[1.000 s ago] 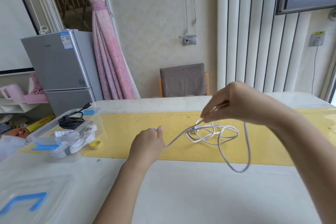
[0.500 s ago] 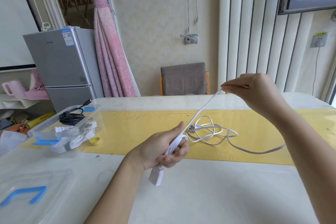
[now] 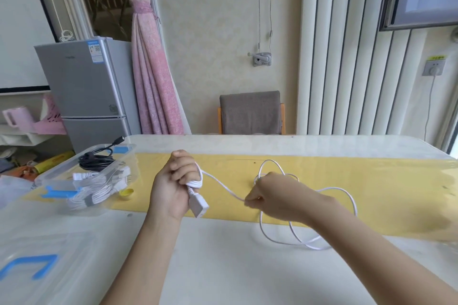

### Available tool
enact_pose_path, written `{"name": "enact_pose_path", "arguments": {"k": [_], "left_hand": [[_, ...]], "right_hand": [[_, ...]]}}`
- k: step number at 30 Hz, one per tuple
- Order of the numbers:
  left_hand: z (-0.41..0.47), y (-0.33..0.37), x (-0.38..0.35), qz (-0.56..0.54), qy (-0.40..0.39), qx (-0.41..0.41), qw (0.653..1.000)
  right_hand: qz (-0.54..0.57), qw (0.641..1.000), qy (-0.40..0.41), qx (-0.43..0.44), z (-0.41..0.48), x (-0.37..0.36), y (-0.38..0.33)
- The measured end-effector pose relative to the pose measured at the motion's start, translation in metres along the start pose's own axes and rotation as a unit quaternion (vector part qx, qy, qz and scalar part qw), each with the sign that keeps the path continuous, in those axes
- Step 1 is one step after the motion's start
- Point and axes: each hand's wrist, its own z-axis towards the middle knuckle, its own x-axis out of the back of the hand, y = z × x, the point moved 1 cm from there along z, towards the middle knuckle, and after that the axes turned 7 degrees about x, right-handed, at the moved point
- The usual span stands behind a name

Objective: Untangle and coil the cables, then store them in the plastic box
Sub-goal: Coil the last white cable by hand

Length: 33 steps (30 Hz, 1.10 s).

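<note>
Gripping thin white cable (image 3: 223, 187) w/ blocky plug end, left hand (image 3: 173, 186) curls tight; right hand (image 3: 275, 195) pinches its slack.

Bright, diffuse daylight, strongest at the far right edge. There is a pale sheen of glare on the far band of the desk (image 3: 247, 143), and only faint, soft-edged shadows beneath the forearms. Focus is sharp mid-frame, with the white cable (image 3: 223, 187) crisp against the yellow mat (image 3: 371, 181), and the clear lid (image 3: 37, 255) at lower left is soft. Wide-angle distortion: the fridge (image 3: 86, 82) and wall slats (image 3: 347, 44) lean away from vertical towards the edges.
</note>
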Motion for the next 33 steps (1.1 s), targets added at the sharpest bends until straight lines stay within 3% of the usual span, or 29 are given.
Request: {"name": "enact_pose_path", "arguments": {"k": [2, 4, 8, 12, 15, 19, 20, 21, 23, 27, 33], "left_hand": [[0.000, 0.005, 0.001, 0.104, 0.167, -0.115, 0.974], [0.003, 0.005, -0.002, 0.209, 0.269, -0.178, 0.923], [0.013, -0.008, 0.000, 0.325, 0.349, -0.178, 0.861], [0.019, -0.021, 0.004, 0.447, 0.394, -0.163, 0.786], [0.020, -0.030, 0.005, 0.623, 0.405, -0.144, 0.653], [0.021, -0.041, 0.011, 0.806, 0.395, -0.107, 0.427], [0.021, -0.042, 0.012, 0.815, 0.394, -0.097, 0.414], [0.022, -0.043, 0.011, 0.804, 0.389, -0.090, 0.441], [0.020, -0.045, 0.008, 0.761, 0.369, -0.066, 0.530], [0.018, -0.057, -0.008, 0.709, 0.301, 0.010, 0.638], [0.017, -0.070, -0.027, 0.639, 0.235, 0.138, 0.720]], "right_hand": [[0.024, 0.999, -0.009, 0.048, 0.000, -0.005, -0.019], [0.017, 0.997, -0.002, 0.079, 0.000, -0.008, -0.032], [0.022, 0.995, 0.009, 0.099, -0.001, -0.014, -0.042], [0.076, 0.992, -0.031, 0.095, -0.007, -0.007, -0.041], [0.109, 0.988, -0.035, 0.104, -0.009, 0.004, -0.040], [0.125, 0.986, -0.014, 0.108, -0.014, 0.020, -0.037], [0.127, 0.986, 0.003, 0.109, -0.015, 0.025, -0.035], [0.128, 0.985, 0.025, 0.114, -0.016, 0.030, -0.033], [0.133, 0.980, 0.081, 0.125, -0.018, 0.040, -0.028], [0.160, 0.957, 0.231, 0.070, -0.018, 0.055, -0.009], [0.290, 0.892, 0.346, -0.011, -0.016, 0.056, 0.020]]}}
